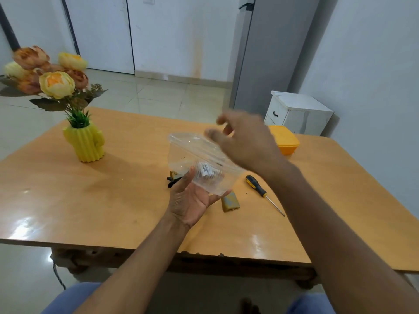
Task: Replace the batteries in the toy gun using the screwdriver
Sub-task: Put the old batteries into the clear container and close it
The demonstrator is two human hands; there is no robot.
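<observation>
The left hand holds a clear bag of batteries from below; the right hand, blurred and loosely spread, hovers at its top; the bag could tip and spill onto the surface, where the toy gun hides behind it, near the screwdriver.

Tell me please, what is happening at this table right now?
A person is holding a clear plastic zip bag above the orange wooden table. The left hand supports the bag from below, where small white batteries lie inside. The right hand is at the bag's top edge, blurred. The yellow-and-black screwdriver lies on the table, near a small olive cover piece. The toy gun is mostly hidden behind the bag.
</observation>
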